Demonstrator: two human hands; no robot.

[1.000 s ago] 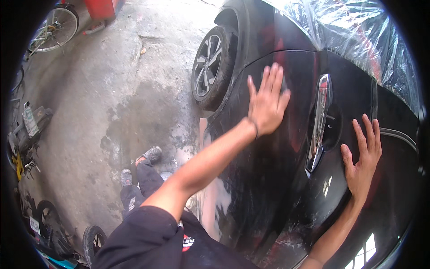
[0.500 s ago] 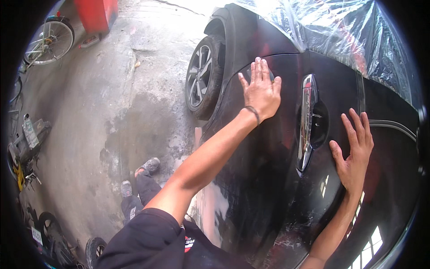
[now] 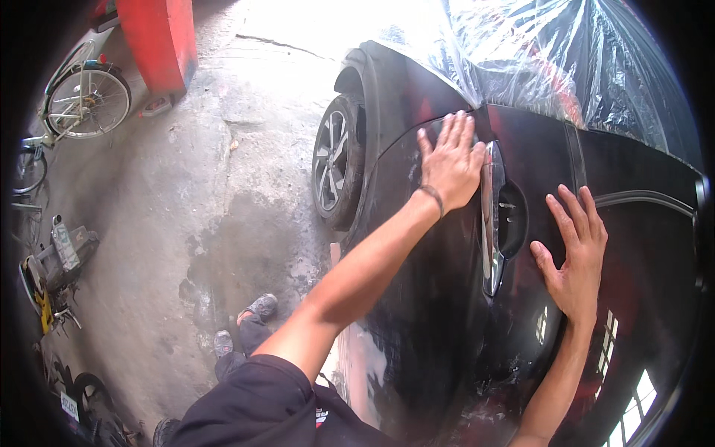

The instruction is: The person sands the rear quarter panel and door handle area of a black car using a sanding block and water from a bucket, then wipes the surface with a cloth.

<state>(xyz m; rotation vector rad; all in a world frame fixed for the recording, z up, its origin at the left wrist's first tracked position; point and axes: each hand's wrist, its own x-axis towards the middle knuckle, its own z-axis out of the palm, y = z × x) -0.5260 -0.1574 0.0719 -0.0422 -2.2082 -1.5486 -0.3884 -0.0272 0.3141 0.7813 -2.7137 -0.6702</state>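
My left hand (image 3: 450, 167) lies flat on the black car door (image 3: 417, 283), fingers stretched, just left of the upper part of the chrome handle (image 3: 491, 231). Something greyish shows at its fingertips; I cannot make out what it is. To the right of the handle and its dark recess, my right hand (image 3: 573, 264) rests with fingers spread on the glossy panel. A pale, pinkish-white patch (image 3: 361, 350) runs along the bodywork beside my left forearm.
Plastic sheeting (image 3: 618, 82) covers the car's upper right part; its wheel (image 3: 331, 160) stands beyond my left hand. Along the left are a bicycle (image 3: 88, 100), a red block-like object (image 3: 156, 45) and motorbikes (image 3: 71, 246) on the concrete floor (image 3: 164, 208). My feet show below.
The view has shifted, so the car's top and wheel sit lower in it. My left hand has moved across the door closer to the handle; my right hand stays beside the handle recess.
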